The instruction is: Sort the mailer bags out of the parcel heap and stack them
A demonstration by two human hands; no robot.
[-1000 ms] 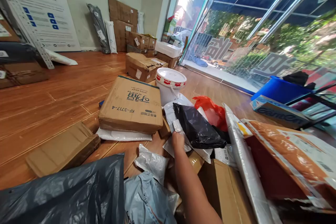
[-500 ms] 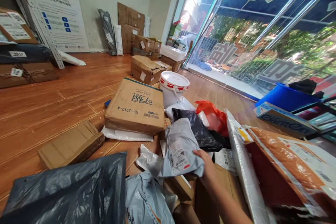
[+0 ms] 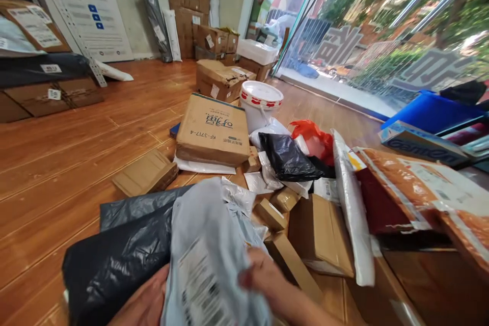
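Note:
My right hand (image 3: 263, 275) grips the edge of a light grey plastic mailing bag (image 3: 202, 244) with a white printed label, close to the camera and blurred. At the bottom, my left hand (image 3: 147, 298) is up against the bag's left side. Its fingers are hidden behind the bag, so their grip cannot be made out. A black plastic parcel (image 3: 118, 260) lies just beyond my left hand. Under and behind the bag show a crumpled silvery bag (image 3: 237, 193) and small brown cartons (image 3: 270, 214).
Around the pile are a large carton (image 3: 214, 130), a white lidded bucket (image 3: 262, 107), a black bag (image 3: 288, 155), a red bag (image 3: 315, 137) and a long white bubble package (image 3: 353, 219). An orange-wrapped parcel (image 3: 405, 183) stands right. A flat carton (image 3: 147, 172) lies on the wooden floor.
The light grey mailing bag has come off the pile toward me and to the left, in my right hand. My left hand has come into view at the bottom.

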